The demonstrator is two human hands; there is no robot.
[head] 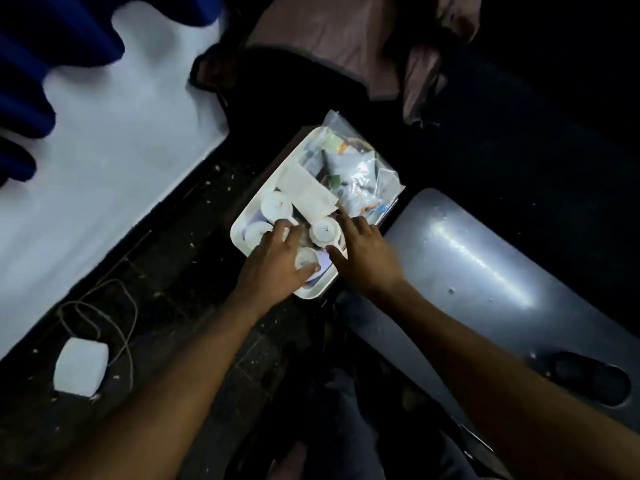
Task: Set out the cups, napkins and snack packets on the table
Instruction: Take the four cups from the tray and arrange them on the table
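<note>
White cups (325,231), napkins (308,192), bagged snack packets (353,168) on tray (242,233).

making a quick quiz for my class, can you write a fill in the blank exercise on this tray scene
1. The small white cups sit on a white ____.
2. The snack packets are kept inside a clear plastic ____ at the far end of the tray.
3. The folded napkins lie between the cups and the ____.
4. The left hand and the right hand both reach over the ____.

Missing words: tray; bag; bag; cups
</note>
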